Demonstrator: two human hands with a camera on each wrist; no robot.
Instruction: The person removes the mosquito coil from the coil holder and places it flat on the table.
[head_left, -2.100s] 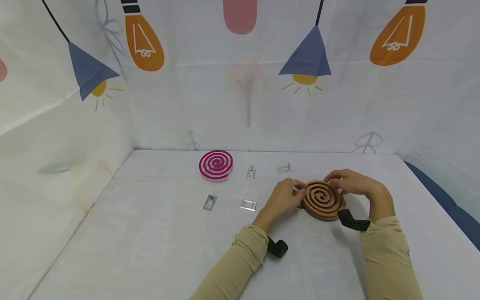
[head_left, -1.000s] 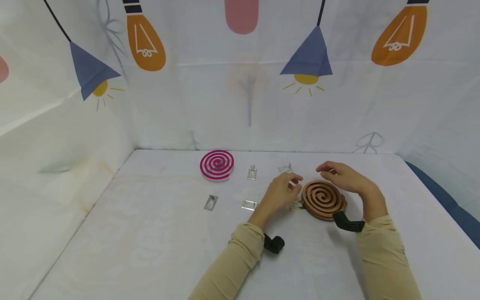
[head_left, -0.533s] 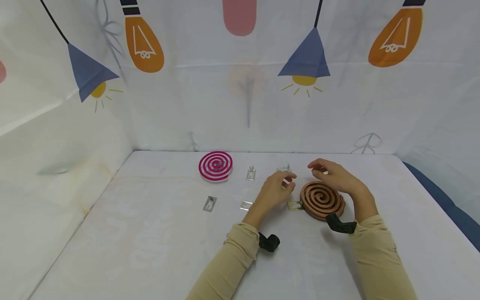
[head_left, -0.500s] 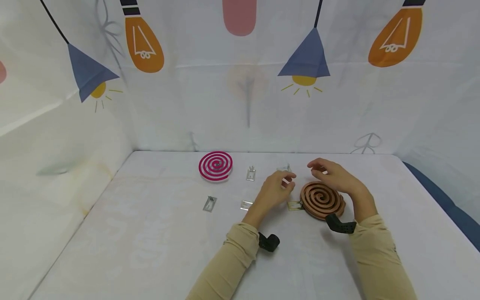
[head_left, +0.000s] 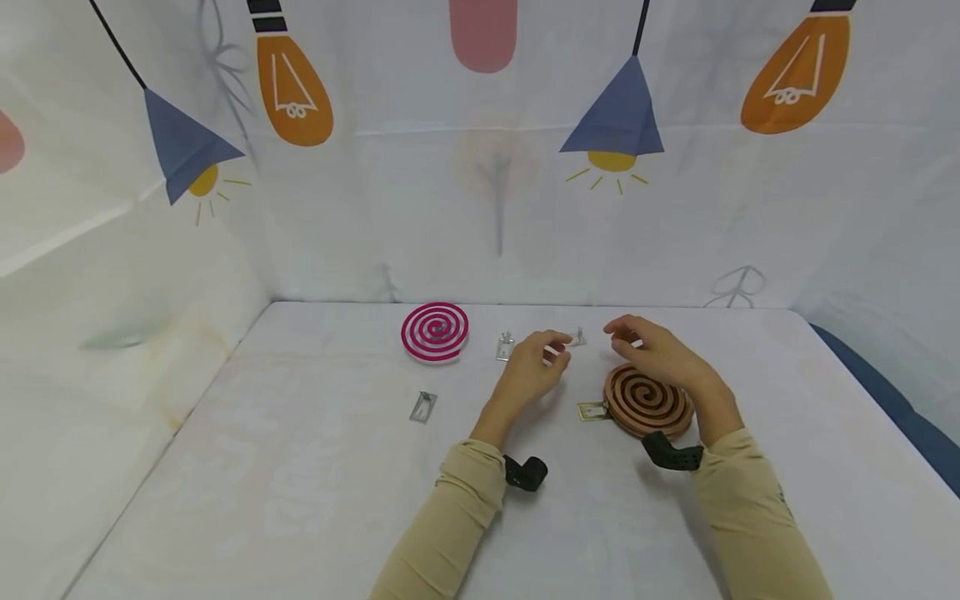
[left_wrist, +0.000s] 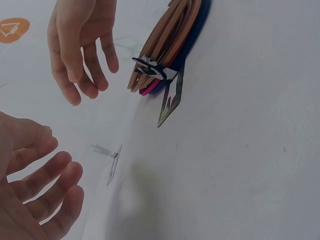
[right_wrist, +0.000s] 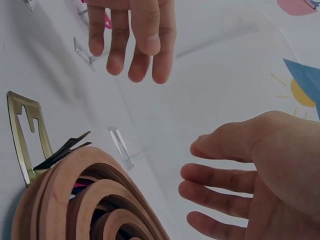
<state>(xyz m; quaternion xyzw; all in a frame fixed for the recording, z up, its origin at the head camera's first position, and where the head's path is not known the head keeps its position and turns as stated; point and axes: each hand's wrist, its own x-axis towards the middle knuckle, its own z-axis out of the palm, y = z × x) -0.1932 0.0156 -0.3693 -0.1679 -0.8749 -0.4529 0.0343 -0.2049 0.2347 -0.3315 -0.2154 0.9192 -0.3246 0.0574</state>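
A stack of mosquito coils (head_left: 648, 400) lies flat at the right of the table, brown on top, with pink and blue layers showing at its edge in the left wrist view. A brass-toned metal coil stand (right_wrist: 20, 145) sticks out from the stack's left side. My right hand (head_left: 660, 354) hovers over the stack's far edge, fingers loosely bent, holding nothing. To its left my left hand (head_left: 528, 367) hangs in the air with nothing in it. Between and beyond the hands lies a silver coil stand (head_left: 579, 338), partly covered by left fingertips in the head view.
A single pink mosquito coil (head_left: 435, 332) lies near the table's back edge. Silver metal stands rest near it, one stand (head_left: 505, 347) beside the left hand and another stand (head_left: 423, 407) nearer the front. A printed cloth wall (head_left: 420, 217) rises behind the table.
Both hands have let go of the coil stack and shifted left and slightly away from me. The left arm now covers a silver stand seen earlier. The stack has stayed put.
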